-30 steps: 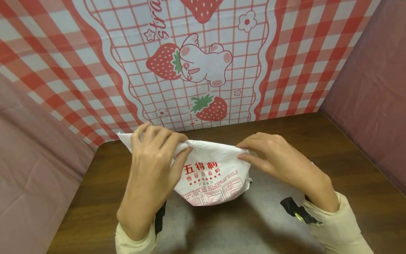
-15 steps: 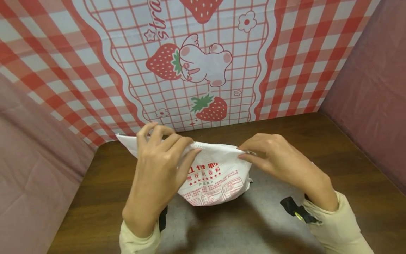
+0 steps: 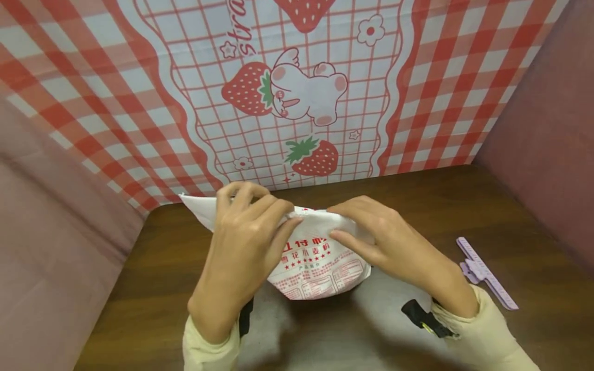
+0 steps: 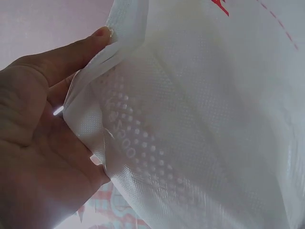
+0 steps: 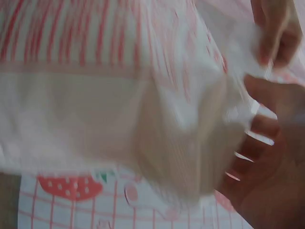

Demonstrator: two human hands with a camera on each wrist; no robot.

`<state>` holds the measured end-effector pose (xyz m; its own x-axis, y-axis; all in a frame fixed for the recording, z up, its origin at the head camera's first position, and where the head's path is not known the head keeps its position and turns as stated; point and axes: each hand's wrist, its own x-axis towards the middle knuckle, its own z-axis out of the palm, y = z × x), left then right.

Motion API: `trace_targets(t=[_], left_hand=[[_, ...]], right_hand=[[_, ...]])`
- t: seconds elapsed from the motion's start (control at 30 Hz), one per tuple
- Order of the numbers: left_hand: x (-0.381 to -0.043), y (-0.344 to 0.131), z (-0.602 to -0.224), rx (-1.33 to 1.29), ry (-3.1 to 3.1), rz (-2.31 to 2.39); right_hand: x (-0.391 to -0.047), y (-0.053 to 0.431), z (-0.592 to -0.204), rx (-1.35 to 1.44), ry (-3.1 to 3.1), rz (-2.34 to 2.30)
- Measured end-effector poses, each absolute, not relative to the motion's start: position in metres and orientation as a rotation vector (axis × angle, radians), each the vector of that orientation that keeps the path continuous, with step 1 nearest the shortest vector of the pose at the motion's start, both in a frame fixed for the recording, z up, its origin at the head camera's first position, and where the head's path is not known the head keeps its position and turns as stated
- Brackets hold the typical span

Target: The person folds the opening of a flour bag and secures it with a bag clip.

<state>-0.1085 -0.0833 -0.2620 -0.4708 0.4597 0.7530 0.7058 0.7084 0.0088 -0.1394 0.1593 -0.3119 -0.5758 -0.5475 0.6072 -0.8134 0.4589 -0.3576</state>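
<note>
A white flour bag (image 3: 320,268) with red lettering stands in the middle of the head view, its top edge folded and slanting up to a point at the left. My left hand (image 3: 246,247) pinches this edge between thumb and fingers; the left wrist view shows the thumb (image 4: 90,45) pressing the fold against the fingers behind. At the bag's right top corner my right hand (image 3: 385,237) holds the edge loosely, thumb in front and fingers at the back. The right wrist view is blurred there, and the right fingertips are partly hidden by the bag.
A purple bag clip (image 3: 484,275) lies on the brown wooden table (image 3: 139,288), right of my right hand. Beneath the bag is a grey mat (image 3: 315,340). A red-and-white checked strawberry cloth (image 3: 306,103) hangs behind, with pink curtains at both sides.
My right hand has shifted left along the bag's top edge, its thumb and fingers spreading wider. The left hand has moved right along the fold. The purple clip has come into sight.
</note>
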Motion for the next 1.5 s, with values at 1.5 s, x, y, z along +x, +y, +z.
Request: trace_targets(t=[1.5], left_hand=[[-0.11,-0.095,-0.257,-0.917,-2.205,-0.416]], right_hand=[[-0.148,0.128,-0.295,1.211,-2.087,0.895]])
